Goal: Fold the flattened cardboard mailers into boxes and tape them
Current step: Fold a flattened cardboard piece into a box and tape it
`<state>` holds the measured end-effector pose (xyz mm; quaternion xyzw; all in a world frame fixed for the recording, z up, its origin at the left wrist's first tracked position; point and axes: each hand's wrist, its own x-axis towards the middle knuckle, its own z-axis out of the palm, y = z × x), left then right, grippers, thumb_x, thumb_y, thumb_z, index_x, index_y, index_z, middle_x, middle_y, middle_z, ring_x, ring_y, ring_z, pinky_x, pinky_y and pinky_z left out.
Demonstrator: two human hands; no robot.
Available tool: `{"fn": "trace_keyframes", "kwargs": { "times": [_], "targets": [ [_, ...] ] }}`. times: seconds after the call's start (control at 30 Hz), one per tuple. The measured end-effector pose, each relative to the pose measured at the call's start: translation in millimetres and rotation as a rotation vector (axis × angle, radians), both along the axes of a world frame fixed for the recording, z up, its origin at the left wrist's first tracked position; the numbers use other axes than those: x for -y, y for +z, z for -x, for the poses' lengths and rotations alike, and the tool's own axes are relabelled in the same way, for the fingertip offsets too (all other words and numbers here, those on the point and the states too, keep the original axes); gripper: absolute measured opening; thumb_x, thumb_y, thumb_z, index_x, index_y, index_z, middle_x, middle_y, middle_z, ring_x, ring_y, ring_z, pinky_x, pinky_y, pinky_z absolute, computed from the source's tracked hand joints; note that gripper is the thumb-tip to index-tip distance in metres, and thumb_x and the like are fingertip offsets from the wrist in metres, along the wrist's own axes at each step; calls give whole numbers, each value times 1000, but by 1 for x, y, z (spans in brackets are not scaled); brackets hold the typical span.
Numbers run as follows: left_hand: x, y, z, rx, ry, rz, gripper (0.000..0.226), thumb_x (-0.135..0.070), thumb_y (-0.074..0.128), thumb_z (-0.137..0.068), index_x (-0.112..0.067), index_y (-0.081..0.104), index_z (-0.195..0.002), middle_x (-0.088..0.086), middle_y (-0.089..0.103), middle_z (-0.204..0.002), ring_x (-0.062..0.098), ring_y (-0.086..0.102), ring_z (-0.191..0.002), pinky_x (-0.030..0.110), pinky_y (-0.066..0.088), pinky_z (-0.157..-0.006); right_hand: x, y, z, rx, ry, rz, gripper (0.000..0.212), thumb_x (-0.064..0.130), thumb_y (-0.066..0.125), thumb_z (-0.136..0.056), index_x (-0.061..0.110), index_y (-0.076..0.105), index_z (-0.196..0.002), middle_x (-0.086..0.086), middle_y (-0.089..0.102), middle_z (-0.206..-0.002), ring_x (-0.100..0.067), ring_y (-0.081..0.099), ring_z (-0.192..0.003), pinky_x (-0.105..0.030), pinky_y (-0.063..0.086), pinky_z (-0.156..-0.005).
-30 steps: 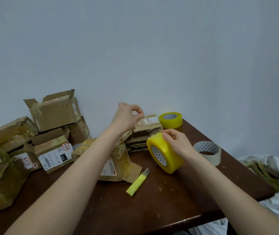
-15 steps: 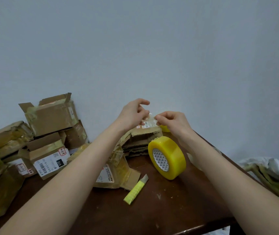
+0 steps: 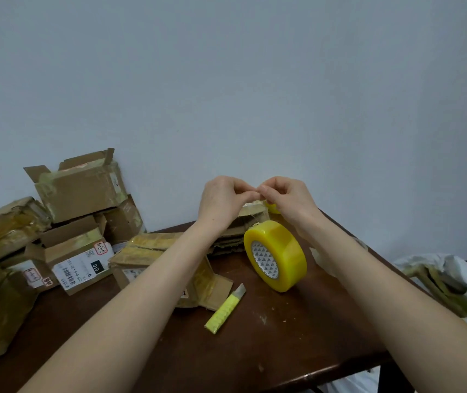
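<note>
Left hand [image 3: 223, 198] & right hand [image 3: 286, 198] pinch fingertips together; what's between, can't tell. Tape roll [image 3: 276, 255], on edge & unheld, may roll off table [image 3: 283, 350].

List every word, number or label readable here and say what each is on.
"010": white on a black patch of the shipping label on the small box, lying sideways.
Barcode and small print on that label: too small to read.
Handwritten red-edged sticker on the same box: illegible.
Label on the flattened mailer: blurred.
Tape roll: triangle pattern only, no words.
</note>
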<state>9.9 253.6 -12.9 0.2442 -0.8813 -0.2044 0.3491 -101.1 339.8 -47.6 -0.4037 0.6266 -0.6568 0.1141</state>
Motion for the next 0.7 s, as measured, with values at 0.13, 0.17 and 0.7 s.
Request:
{"fn": "trace_keyframes", "kwargs": {
  "times": [0.13,0.17,0.7],
  "targets": [
    [4,-4,4,-5,43,-104,13,-27,66,-88,-22,68,-76,-10,63,-68,9,58,-70,36,55,-78,-13,-7,15,-137,-279,-143,39,44,68,-84,26,55,-116,-2,55,-117,-17,56,-105,-33,46,-85],
    [4,-6,5,-7,39,-126,14,-27,64,-89,-22,66,-76,-10,60,-69,10,56,-70,37,55,-79,-17,-12,16,-140,-269,-234,49,50,68,-82,24,53,-121,-1,55,-119,-18,55,-108,-34,46,-86],
    [2,-24,-12,-224,80,-297,12,-16,54,-96,-9,60,-90,2,66,-77,4,59,-62,19,48,-45,-43,-50,-5,191,57,-242,44,25,74,-83,21,64,-125,-3,66,-117,-22,65,-100,-41,54,-90]
  ]
}}
